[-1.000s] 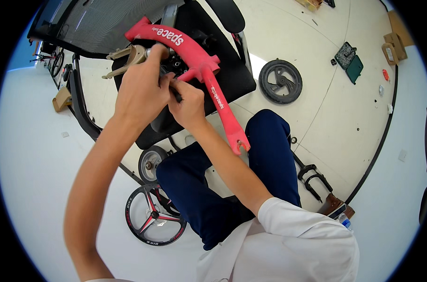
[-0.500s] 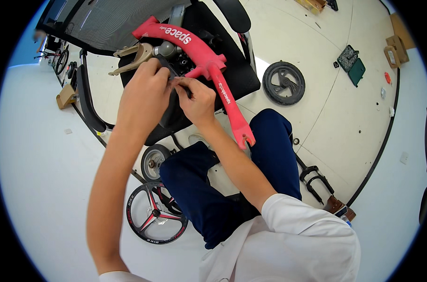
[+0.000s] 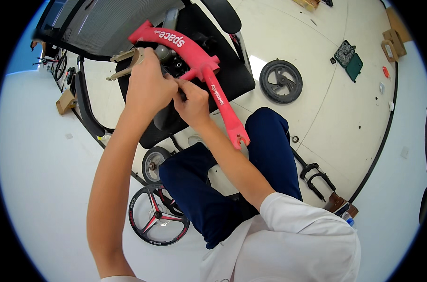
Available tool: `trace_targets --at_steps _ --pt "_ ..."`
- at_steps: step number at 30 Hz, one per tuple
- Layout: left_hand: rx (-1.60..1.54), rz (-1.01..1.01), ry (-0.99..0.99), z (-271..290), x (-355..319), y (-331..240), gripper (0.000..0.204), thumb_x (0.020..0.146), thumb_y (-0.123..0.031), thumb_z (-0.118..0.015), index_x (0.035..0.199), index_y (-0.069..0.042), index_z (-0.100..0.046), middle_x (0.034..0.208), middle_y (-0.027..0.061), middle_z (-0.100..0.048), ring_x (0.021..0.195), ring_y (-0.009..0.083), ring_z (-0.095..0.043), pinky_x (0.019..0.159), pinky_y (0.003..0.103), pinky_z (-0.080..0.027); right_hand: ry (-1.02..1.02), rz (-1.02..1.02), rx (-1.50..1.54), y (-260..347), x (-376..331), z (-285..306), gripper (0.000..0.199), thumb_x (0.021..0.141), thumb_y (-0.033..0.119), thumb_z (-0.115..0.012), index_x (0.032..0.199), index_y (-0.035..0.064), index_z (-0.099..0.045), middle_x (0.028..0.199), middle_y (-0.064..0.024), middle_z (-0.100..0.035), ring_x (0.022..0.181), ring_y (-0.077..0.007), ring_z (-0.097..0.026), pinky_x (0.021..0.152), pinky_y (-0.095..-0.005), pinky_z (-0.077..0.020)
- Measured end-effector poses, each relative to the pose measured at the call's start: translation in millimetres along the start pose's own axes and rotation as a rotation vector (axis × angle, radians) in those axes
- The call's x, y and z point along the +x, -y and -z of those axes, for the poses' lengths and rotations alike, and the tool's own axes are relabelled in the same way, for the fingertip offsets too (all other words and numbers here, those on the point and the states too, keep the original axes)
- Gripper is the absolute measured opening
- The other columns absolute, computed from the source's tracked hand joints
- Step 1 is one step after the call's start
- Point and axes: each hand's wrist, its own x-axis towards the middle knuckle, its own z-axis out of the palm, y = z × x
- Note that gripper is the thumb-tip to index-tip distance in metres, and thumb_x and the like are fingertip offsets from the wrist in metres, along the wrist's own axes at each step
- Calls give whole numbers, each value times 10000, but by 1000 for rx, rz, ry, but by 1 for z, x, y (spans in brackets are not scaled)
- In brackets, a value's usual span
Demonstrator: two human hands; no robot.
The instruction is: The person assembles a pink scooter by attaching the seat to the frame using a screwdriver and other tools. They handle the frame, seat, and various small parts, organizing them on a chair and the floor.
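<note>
The red balance-bike frame (image 3: 201, 70) lies across the seat of a black office chair (image 3: 232, 80) at 12 o'clock from the seated person, its rear fork end pointing down toward 5 o'clock over the person's knee.

Change since one second ago: both hands have closed in on one point at the frame's mid junction. The left hand (image 3: 147, 87) has shifted down from the frame's upper tube and now covers the junction, fingers curled and pressed together around the frame; a tan wooden part (image 3: 124, 66) projects from under it at 10 o'clock. The right hand (image 3: 191, 102) has moved in beside it, touching it, with fingers pinching a small dark tool or fastener; its exact kind cannot be told. The frame sits a little higher and steeper in view than before. Judgement: the work has passed from positioning the frame to fine work on a fitting at the junction.

Surroundings on the floor: a small black wheel (image 3: 281, 81) at 2 o'clock, a spoked wheel with red accents (image 3: 158, 215) at 7 o'clock, a black fork (image 3: 317, 178) at 4 o'clock.
</note>
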Motion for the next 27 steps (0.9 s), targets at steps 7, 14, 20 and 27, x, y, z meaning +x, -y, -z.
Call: trace_targets --at_steps 7,14,20,27 --pt "-1018 604 49 -11 -14 10 181 878 -80 -669 952 28 -543 758 46 -616 572 112 -595 502 230 -506 -93 50 -69 -2 -5 -11 192 816 -11 -703 1008 1 -714 935 -146 -714 804 -309 -712 699 -361 -585" --pt "179 -576 182 28 -13 18 161 854 -69 -694 978 28 -660 853 145 -621 790 322 -629 705 389 -515 -44 86 -30 -14 3 -2 151 816 14 -724 966 3 -726 877 -132 -712 768 -296 -706 675 -350 -578" --pt "285 -605 222 25 13 20 127 863 -92 -648 889 31 -634 800 190 -601 782 395 -601 689 447 -469 -20 46 -43 -7 6 -2 148 822 31 -734 966 -1 -723 858 -131 -708 754 -297 -701 668 -353 -570" --pt "-236 259 94 -3 14 34 227 887 -191 -616 888 36 -630 747 174 -641 584 274 -619 548 383 -491 -36 68 -12 -11 2 -6 175 824 22 -726 994 -12 -707 918 -145 -723 798 -304 -711 696 -359 -577"
